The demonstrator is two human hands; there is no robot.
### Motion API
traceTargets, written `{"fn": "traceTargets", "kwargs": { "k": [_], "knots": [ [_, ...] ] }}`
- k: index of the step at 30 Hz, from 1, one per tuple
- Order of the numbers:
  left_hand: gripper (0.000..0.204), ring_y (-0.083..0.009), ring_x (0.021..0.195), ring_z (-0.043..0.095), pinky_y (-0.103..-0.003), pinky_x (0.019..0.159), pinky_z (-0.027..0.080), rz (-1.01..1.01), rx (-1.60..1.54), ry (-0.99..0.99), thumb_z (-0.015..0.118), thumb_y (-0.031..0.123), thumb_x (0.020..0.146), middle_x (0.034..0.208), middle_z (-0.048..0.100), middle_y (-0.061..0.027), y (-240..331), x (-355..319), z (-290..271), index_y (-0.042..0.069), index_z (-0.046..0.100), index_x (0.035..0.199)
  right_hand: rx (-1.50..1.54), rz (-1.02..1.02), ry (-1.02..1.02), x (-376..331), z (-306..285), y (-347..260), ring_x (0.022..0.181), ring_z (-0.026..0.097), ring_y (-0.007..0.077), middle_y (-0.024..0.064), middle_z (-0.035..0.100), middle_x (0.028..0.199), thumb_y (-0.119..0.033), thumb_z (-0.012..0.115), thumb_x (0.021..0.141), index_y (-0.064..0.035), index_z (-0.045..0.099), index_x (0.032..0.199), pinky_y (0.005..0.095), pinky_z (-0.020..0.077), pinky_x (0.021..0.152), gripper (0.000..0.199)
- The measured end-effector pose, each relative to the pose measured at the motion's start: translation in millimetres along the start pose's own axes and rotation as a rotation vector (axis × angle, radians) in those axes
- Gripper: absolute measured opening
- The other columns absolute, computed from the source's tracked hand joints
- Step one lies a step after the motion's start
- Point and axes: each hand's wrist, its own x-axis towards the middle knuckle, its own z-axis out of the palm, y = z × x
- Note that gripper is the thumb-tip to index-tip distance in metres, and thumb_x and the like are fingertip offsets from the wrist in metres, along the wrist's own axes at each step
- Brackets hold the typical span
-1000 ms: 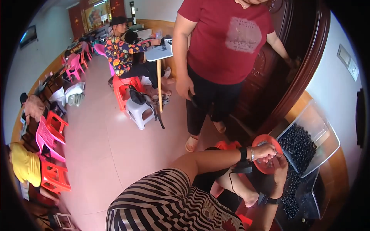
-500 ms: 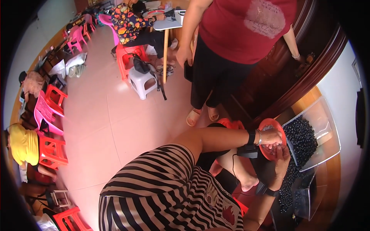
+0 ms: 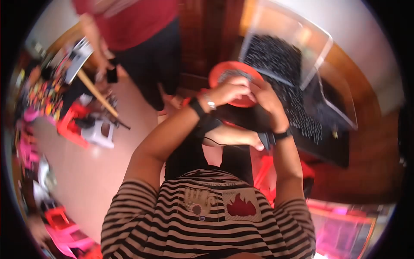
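My left hand (image 3: 230, 92) is over a round red-orange dish (image 3: 214, 81), its fingers curled in and pressed together. My right hand (image 3: 270, 102) meets it at the dish's right side, with its fingers bent toward the left fingertips. Whatever they pinch is too small and blurred to make out. Small greyish pieces (image 3: 233, 74) lie in the dish behind my fingers. Just beyond and to the right, a heap of small round black beads (image 3: 274, 56) fills part of a clear plastic box (image 3: 320, 48). More loose black beads (image 3: 302, 113) spread out in front of it.
A black surface (image 3: 330, 153) holds the beads at right. A person in a maroon top (image 3: 138, 26) stands at the upper left. Beyond are a red stool (image 3: 69, 126), a grey stool (image 3: 102, 134) and a table (image 3: 80, 60). A red stool (image 3: 265, 172) shows below my right forearm.
The view has swung right, so the dish, box and my hands appear nearer the middle, smeared by motion. Both hands stay together at the dish.
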Motion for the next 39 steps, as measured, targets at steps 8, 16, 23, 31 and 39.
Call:
{"fn": "traceTargets", "kwargs": {
  "k": [8,16,23,31,39],
  "knots": [
    [0.019,-0.0145,0.070,0.054,-0.027,0.065,0.042,-0.109,-0.300,-0.007,0.046,0.021,0.094,0.081,0.055,-0.0035,-1,5,-12,0.005,0.055,0.092,0.192,0.004,0.002,-2,-1,10,0.073,0.055,0.0115,0.0029,0.060,0.078,-0.024,0.056,0.087,-0.0012,0.063,0.088,0.0256,0.0465,0.068,0.024],
    [0.018,-0.0161,0.068,0.055,-0.028,0.063,0.042,-0.234,-0.451,0.111,0.048,0.022,0.092,0.082,0.058,-0.0042,6,7,-18,0.006,0.056,0.090,0.117,-0.075,0.103,1,-1,11,0.071,0.058,0.0139,0.0059,0.063,0.074,-0.026,0.061,0.084,0.0004,0.063,0.088,0.0286,0.0469,0.069,0.027],
    [0.017,-0.0160,0.068,0.055,-0.027,0.062,0.040,-0.126,-0.368,0.259,0.049,0.022,0.091,0.082,0.057,-0.0041,15,-14,-43,0.006,0.055,0.089,-0.545,-0.138,0.234,15,-28,17,0.081,0.065,0.0321,0.0154,0.068,0.083,-0.027,0.062,0.077,-0.0071,0.068,0.086,0.0410,0.0504,0.075,0.023],
    [0.020,-0.0187,0.071,0.053,-0.027,0.062,0.039,-0.100,-0.590,0.248,0.046,0.024,0.094,0.084,0.054,-0.0073,6,-50,-43,0.005,0.053,0.090,-0.688,-0.189,0.010,56,-22,10,0.085,0.064,0.0328,0.0162,0.066,0.094,-0.016,0.062,0.078,-0.0079,0.066,0.099,0.0396,0.0504,0.077,0.024],
    [0.021,-0.0175,0.072,0.055,-0.027,0.065,0.040,-0.197,-0.564,0.320,0.046,0.027,0.093,0.086,0.055,-0.0059,-15,-54,-43,0.007,0.052,0.089,-0.947,-0.343,-0.154,80,5,34,0.103,0.059,0.0303,0.0131,0.063,0.110,-0.014,0.056,0.077,-0.0154,0.062,0.116,0.0398,0.0484,0.087,0.040]
  ]
}}
